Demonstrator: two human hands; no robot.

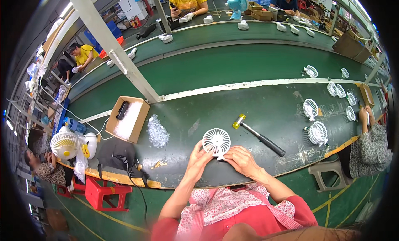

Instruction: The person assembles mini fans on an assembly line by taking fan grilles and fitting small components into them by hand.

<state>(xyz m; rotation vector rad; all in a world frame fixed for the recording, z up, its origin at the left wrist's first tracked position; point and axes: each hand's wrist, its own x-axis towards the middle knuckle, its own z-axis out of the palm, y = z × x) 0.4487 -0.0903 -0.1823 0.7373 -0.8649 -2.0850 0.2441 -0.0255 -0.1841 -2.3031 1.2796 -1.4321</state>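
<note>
A round white fan grille (216, 141) with radial slats is held upright just above the dark green bench, close in front of me. My left hand (199, 158) is closed on its lower left rim, fingertips against the slats. My right hand (242, 160) is closed at its lower right, by the short neck at the bottom; what those fingertips pinch is partly hidden. To the right lies a mallet (259, 135) with a yellow head and black handle. A heap of small clear plastic pieces (157, 132) rests left of the grille.
An open cardboard box (127, 119) holds white stuff and a black item. Beside it sit a black bag (116, 154) and a white-and-yellow fan (66, 145). More white grilles (318, 133) lie at right, near a co-worker's hand (365, 116). A metal post (120, 54) rises beyond the box.
</note>
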